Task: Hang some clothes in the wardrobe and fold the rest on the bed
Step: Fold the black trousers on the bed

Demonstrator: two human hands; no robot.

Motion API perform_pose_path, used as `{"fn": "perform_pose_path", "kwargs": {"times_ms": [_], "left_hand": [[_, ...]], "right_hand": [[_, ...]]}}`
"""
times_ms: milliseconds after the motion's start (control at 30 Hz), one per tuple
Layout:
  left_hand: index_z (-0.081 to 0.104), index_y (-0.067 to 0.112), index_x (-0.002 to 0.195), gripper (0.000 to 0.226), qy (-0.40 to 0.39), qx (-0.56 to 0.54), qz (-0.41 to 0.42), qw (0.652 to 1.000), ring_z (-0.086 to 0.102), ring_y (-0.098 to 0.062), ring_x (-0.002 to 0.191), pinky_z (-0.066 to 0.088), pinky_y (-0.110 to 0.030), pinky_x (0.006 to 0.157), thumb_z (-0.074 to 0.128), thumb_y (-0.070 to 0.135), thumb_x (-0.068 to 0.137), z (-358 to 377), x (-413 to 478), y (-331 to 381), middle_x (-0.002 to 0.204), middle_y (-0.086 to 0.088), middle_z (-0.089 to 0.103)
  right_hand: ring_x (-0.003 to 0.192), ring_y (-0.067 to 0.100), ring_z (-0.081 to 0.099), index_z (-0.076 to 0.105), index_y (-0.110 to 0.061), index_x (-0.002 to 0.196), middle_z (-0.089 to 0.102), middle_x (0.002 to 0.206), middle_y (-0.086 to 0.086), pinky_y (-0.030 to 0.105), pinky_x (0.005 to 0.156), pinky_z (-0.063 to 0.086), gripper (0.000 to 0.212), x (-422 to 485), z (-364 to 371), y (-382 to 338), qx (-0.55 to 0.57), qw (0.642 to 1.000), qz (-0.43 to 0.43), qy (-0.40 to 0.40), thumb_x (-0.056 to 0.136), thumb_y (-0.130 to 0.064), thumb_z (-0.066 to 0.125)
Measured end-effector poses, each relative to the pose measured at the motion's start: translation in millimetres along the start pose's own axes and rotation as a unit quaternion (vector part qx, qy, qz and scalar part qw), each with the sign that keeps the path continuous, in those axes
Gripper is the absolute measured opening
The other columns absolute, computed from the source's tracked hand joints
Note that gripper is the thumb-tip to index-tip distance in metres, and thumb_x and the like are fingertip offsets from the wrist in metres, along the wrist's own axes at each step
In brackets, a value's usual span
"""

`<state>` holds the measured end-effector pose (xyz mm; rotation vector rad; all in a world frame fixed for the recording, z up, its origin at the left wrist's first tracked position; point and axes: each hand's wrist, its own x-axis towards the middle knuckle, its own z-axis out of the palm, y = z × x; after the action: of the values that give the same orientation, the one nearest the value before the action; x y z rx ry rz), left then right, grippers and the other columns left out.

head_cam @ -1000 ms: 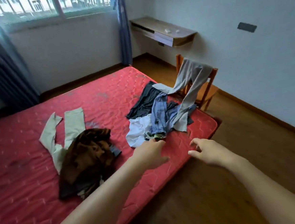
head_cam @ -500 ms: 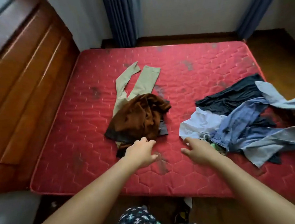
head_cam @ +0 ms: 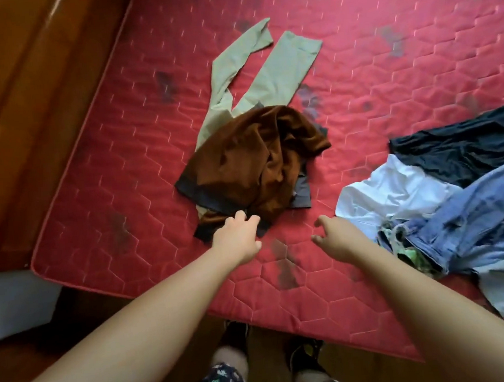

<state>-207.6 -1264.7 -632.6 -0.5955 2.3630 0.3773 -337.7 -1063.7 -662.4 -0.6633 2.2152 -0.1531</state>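
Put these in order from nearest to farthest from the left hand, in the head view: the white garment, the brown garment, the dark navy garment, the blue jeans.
1. brown garment: just ahead of the left hand, at its fingertips.
2. white garment: right, beyond the right hand.
3. blue jeans: farther right, by the near edge of the bed.
4. dark navy garment: far right, higher up.

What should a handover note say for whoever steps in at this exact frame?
Hands: the left hand has its fingers curled at the near hem of the brown garment; grip unclear. The right hand is open above the mattress, holding nothing.
Things: brown garment crumpled over beige trousers; white garment, jeans and dark garment heaped to the right.
Done: nothing folded; nothing seen hung.
Left: sort, hang, fold everything.
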Motion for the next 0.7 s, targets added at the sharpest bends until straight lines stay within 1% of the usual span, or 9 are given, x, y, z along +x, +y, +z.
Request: {"fn": "perform_pose_path", "kwargs": {"times_ms": [167,333,400,433,500,533,600,633,700], "left_hand": [[0.029,0.027,0.152,0.070,0.018,0.038,0.012,0.999,0.039,-0.036,0.132,0.049,-0.049,0.096,0.065,0.036,0.092,31,109,-8,0.148,-0.012,0.031],[-0.002,0.039,0.157,0.096,0.047,0.064,0.010,0.997,0.017,-0.043,0.147,0.040,-0.057,0.102,0.068,0.030,0.092,53,200,-11,0.163,-0.018,0.005],[-0.008,0.042,0.156,0.101,0.052,0.098,0.011,0.994,0.014,-0.045,0.148,0.037,-0.060,0.103,0.069,0.027,0.092,59,228,-13,0.163,-0.021,0.005],[-0.005,0.042,0.156,0.098,0.057,0.122,0.012,0.991,0.017,-0.045,0.147,0.037,-0.061,0.103,0.068,0.026,0.093,61,240,-16,0.161,-0.022,0.010],[0.020,0.037,0.153,0.079,0.091,0.163,0.022,0.982,0.032,-0.042,0.135,0.040,-0.059,0.098,0.067,0.022,0.091,62,258,-21,0.148,-0.020,0.029],[0.035,0.033,0.144,0.065,0.116,0.173,0.038,0.977,0.039,-0.039,0.126,0.042,-0.056,0.093,0.068,0.018,0.089,61,266,-23,0.138,-0.016,0.038],[0.047,0.026,0.128,0.044,0.147,0.150,0.075,0.975,0.047,-0.035,0.113,0.046,-0.050,0.084,0.065,0.014,0.089,58,277,-31,0.122,-0.011,0.048],[0.048,0.024,0.125,0.038,0.152,0.113,0.088,0.978,0.050,-0.033,0.109,0.047,-0.047,0.081,0.063,0.015,0.091,56,280,-36,0.118,-0.010,0.051],[0.048,0.024,0.123,0.032,0.153,0.010,0.092,0.984,0.055,-0.032,0.101,0.051,-0.044,0.077,0.057,0.018,0.093,46,281,-50,0.112,-0.009,0.052]], "right_hand": [[0.121,0.037,0.054,0.048,-0.014,0.135,0.053,0.130,0.016,0.046,0.099,0.047,0.045,92,35,16,0.003,0.999,0.038,0.000,0.098,-0.039,0.053],[0.119,0.042,0.052,0.049,-0.011,0.126,0.051,0.126,0.018,0.045,0.096,0.045,0.036,169,62,15,0.021,0.998,0.055,0.000,0.098,-0.032,0.054],[0.117,0.042,0.052,0.049,-0.010,0.127,0.051,0.127,0.018,0.045,0.094,0.045,0.035,193,69,14,0.044,0.997,0.059,0.011,0.097,-0.026,0.054],[0.114,0.041,0.054,0.050,-0.009,0.124,0.053,0.125,0.018,0.044,0.091,0.046,0.032,204,72,13,0.064,0.996,0.064,0.016,0.095,-0.021,0.054],[0.109,0.038,0.058,0.049,-0.009,0.125,0.057,0.123,0.015,0.043,0.087,0.049,0.036,223,78,11,0.129,0.989,0.073,0.028,0.090,-0.013,0.056],[0.108,0.035,0.060,0.047,-0.012,0.131,0.059,0.123,0.012,0.042,0.087,0.050,0.043,230,81,9,0.172,0.981,0.079,0.037,0.089,-0.011,0.057],[0.108,0.031,0.062,0.047,-0.017,0.135,0.061,0.121,0.009,0.040,0.088,0.050,0.049,242,86,5,0.236,0.965,0.095,0.064,0.088,-0.009,0.058],[0.106,0.030,0.062,0.051,-0.016,0.130,0.062,0.118,0.009,0.038,0.086,0.049,0.042,246,87,2,0.247,0.961,0.102,0.076,0.090,-0.010,0.058],[0.095,0.028,0.061,0.058,-0.016,0.109,0.064,0.101,0.006,0.035,0.075,0.043,0.016,252,89,-5,0.249,0.958,0.108,0.097,0.094,-0.016,0.058]]}}
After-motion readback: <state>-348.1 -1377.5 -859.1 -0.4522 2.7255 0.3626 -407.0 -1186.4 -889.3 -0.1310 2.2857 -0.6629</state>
